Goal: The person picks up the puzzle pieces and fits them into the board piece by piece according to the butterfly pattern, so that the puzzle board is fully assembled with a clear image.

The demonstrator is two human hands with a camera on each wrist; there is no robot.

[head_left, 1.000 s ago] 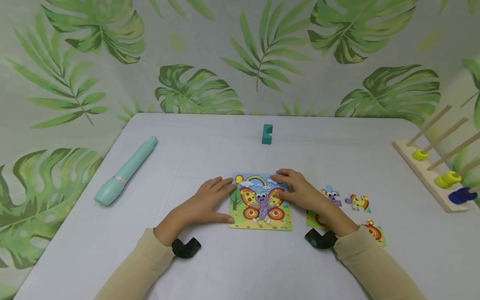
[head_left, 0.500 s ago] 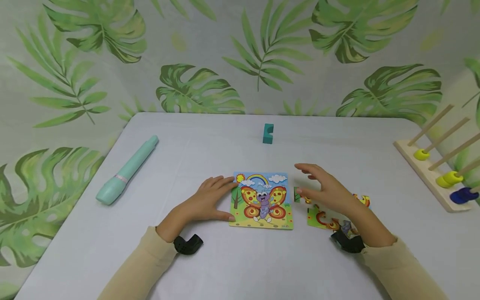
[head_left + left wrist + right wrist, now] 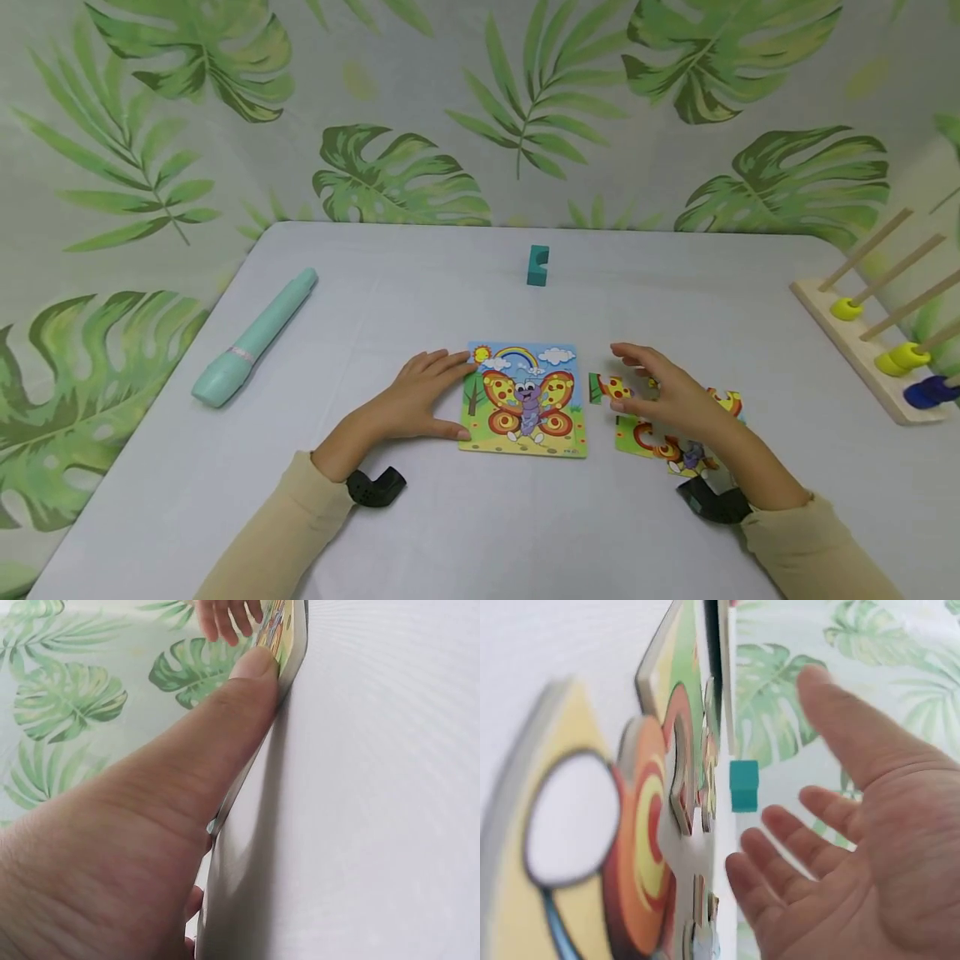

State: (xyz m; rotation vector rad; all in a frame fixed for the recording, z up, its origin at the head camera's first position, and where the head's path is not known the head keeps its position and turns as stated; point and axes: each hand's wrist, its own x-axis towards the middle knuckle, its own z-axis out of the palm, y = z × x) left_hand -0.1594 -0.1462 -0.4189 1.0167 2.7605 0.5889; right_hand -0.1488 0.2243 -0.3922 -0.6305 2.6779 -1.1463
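Against left hand (image 3: 422,400): one butterfly board (image 3: 522,402); beyond, one block (image 3: 535,268).

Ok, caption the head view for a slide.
Left hand on the edge of the butterfly board; right hand hovering over loose puzzle pieces.

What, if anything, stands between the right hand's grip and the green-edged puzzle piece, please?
Nothing visible does: in the head view, the green-edged puzzle piece lies at the open side of the right hand's grip.
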